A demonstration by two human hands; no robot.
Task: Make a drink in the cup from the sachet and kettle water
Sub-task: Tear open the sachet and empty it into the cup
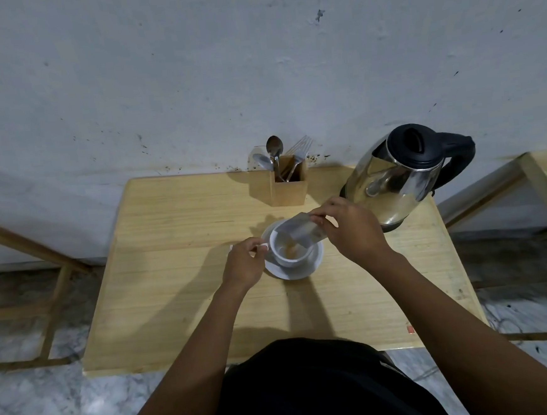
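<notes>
A white cup (289, 259) stands on a white saucer (303, 270) in the middle of a wooden table (179, 280). My left hand (242, 264) pinches the cup's handle on its left side. My right hand (349, 229) holds a silvery sachet (296, 228) tilted over the cup's rim, and brown powder lies in the bottom of the cup. A steel kettle (397, 178) with a black lid and handle stands at the back right of the table, just behind my right hand.
A wooden holder (288, 186) with spoons and a fork stands at the table's back edge against the grey wall. Wooden frames stand to the left (40, 258) and right (539, 186) of the table. A marbled floor surrounds it.
</notes>
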